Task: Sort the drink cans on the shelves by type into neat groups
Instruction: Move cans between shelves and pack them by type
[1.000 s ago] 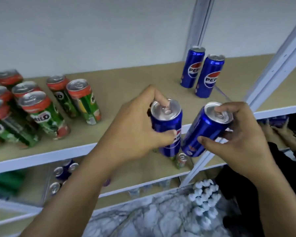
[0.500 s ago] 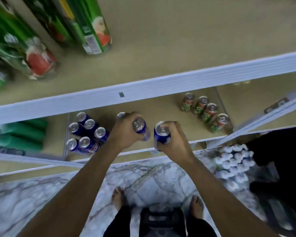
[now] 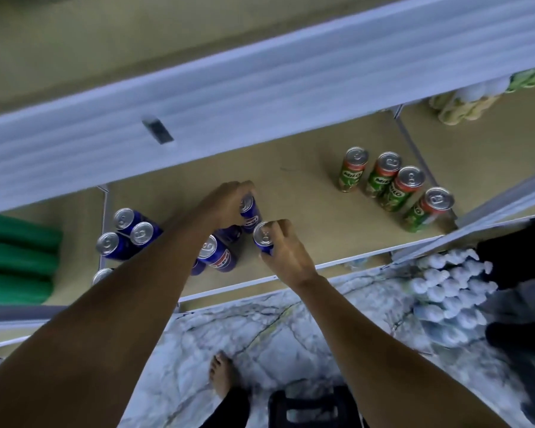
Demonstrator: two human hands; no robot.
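Observation:
I look down at a lower shelf. My left hand grips a blue Pepsi can from above, low over the shelf board. My right hand holds a second blue Pepsi can by its top, just right of the first. A cluster of blue Pepsi cans stands at the shelf's left, and one more Pepsi can stands under my left forearm. Several green and red Milo cans stand in a row at the right.
The white front rail of the upper shelf crosses the top of the view. Green packs lie at the far left. Pale cans sit at the back right. A pack of white bottles rests on the marble floor near my foot.
My view dropped from the upper shelf to the lower one. Both hands carried their Pepsi cans down and further in over the lower shelf, beside the Pepsi cluster.

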